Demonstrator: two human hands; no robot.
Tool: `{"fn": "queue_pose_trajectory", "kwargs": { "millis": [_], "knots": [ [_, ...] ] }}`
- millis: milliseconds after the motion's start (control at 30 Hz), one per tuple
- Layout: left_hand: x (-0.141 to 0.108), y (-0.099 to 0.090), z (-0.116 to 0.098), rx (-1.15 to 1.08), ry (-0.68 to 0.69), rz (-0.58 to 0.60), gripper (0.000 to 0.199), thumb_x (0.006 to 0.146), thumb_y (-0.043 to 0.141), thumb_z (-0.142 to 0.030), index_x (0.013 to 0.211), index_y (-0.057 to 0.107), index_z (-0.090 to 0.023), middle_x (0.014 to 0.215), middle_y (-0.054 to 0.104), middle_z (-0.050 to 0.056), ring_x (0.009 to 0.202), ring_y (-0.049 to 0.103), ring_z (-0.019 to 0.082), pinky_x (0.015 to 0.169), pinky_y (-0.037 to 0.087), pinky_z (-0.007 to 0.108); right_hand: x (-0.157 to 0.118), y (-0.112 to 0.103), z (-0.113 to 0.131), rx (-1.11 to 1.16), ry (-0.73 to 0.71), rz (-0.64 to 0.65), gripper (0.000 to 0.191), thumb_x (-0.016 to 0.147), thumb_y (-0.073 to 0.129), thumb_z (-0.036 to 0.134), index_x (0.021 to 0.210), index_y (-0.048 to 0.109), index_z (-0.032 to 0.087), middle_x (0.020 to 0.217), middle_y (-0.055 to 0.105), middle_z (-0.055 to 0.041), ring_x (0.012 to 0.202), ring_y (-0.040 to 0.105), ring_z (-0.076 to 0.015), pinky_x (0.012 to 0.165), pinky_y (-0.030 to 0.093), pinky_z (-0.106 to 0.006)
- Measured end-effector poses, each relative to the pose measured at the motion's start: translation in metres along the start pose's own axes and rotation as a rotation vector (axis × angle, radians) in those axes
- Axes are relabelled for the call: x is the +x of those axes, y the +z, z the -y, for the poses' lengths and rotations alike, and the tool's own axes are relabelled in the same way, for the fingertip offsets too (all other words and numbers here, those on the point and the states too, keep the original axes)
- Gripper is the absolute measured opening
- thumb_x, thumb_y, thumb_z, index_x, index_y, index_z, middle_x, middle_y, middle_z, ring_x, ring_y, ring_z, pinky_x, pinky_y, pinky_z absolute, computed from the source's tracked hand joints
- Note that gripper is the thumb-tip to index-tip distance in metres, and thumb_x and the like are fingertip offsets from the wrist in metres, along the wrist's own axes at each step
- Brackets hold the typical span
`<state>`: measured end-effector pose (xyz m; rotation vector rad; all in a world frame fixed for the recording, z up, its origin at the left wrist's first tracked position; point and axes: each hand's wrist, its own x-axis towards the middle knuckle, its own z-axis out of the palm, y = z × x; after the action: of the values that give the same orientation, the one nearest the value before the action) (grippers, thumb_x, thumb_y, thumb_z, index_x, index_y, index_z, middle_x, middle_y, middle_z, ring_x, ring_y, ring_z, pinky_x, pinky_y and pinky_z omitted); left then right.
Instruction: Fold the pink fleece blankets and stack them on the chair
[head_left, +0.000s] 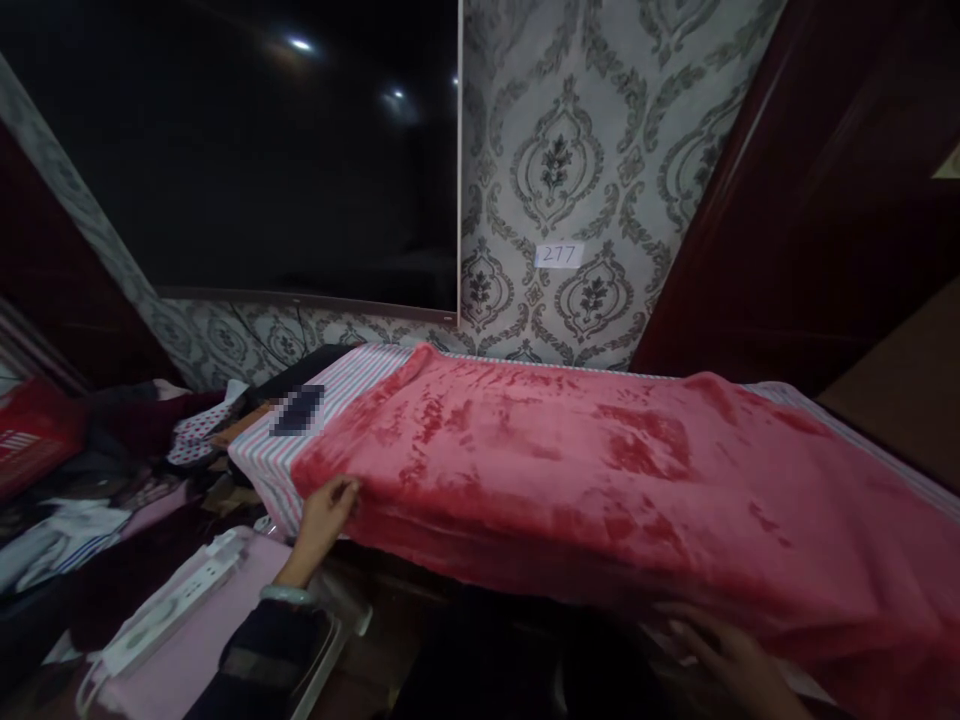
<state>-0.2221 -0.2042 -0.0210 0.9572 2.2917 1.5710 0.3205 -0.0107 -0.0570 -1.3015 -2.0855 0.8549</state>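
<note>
A red plush blanket (525, 430) lies spread over a striped cloth (274, 460) on a long raised surface, its front edge hanging down. Its nap shows darker brushed patches. My left hand (326, 515) is closed on the blanket's front left corner, fingers curled at the edge; a pale bangle circles that wrist. Low on the right, my right hand (727, 650) is dim and slightly blurred. Its fingers stretch out, apart, beside the hanging front edge, and I cannot make out anything held in them.
A dark pixelated item (298, 410) rests on the striped cloth. At lower left, a white power strip (176, 600) lies on a pink surface near piled clothes (67, 535) and a red bag (37, 430). A large television (300, 160) hangs behind, beside a paper marked 277 (559, 255).
</note>
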Motion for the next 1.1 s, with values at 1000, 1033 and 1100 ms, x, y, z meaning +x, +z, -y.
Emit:
{"fn": "queue_pose_trajectory", "kwargs": {
  "millis": [1000, 1033, 1100],
  "knots": [
    [0.356, 0.127, -0.062, 0.524, -0.134, 0.227, 0.029, 0.085, 0.067, -0.042, 0.085, 0.076, -0.015, 0.085, 0.077, 0.01, 0.083, 0.072, 0.025, 0.069, 0.052, 0.029, 0.271, 0.055, 0.021, -0.197, -0.227, -0.185, 0.05, 0.086, 0.041, 0.062, 0.093, 0.077, 0.028, 0.102, 0.079, -0.0047, 0.094, 0.075, -0.0308, 0.081, 0.063, -0.047],
    [0.354, 0.133, -0.063, 0.506, -0.101, 0.255, 0.026, 0.083, 0.068, -0.04, 0.087, 0.077, -0.016, 0.086, 0.077, 0.009, 0.082, 0.072, 0.023, 0.069, 0.052, 0.028, 0.271, 0.053, 0.022, -0.202, -0.227, -0.169, 0.05, 0.087, 0.041, 0.063, 0.094, 0.077, 0.029, 0.103, 0.079, -0.0048, 0.095, 0.075, -0.031, 0.081, 0.063, -0.048],
    [0.349, 0.146, -0.064, 0.484, -0.031, 0.295, 0.021, 0.08, 0.07, -0.034, 0.09, 0.077, -0.017, 0.088, 0.077, 0.006, 0.084, 0.071, 0.021, 0.071, 0.052, 0.026, 0.27, 0.051, 0.023, -0.21, -0.227, -0.147, 0.049, 0.088, 0.041, 0.063, 0.095, 0.077, 0.03, 0.104, 0.079, -0.0045, 0.095, 0.075, -0.0312, 0.081, 0.063, -0.048]
  ]
}}
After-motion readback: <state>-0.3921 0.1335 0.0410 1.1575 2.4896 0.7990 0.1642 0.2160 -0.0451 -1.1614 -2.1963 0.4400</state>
